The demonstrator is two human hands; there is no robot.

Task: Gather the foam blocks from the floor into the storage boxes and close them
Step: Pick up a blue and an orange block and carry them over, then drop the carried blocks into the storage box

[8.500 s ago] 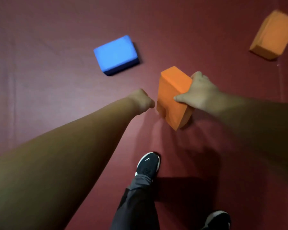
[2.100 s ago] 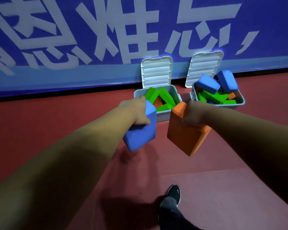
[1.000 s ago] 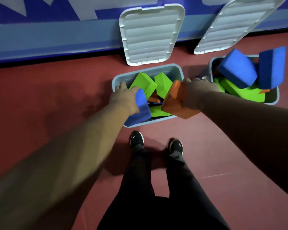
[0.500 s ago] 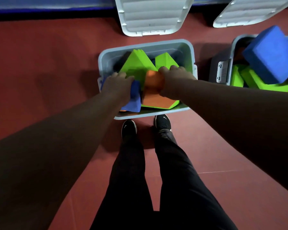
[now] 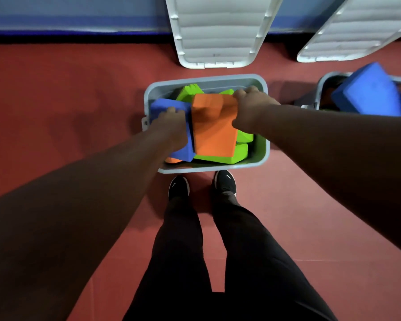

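Blue block [image 5: 161, 108] in curled left grip [image 5: 174, 126], orange block [image 5: 212, 129] in right grip [image 5: 250, 110]

green blocks [image 5: 220, 156] crowding box [image 5: 262, 156], right wall gap perhaps free

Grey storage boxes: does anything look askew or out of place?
In the right grey storage box, a large blue foam block sits tilted and pokes above the rim, so the white ribbed lid might not shut.

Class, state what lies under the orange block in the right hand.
Green blocks show beneath the orange block, gripped by the right hand; anything deeper is hidden.
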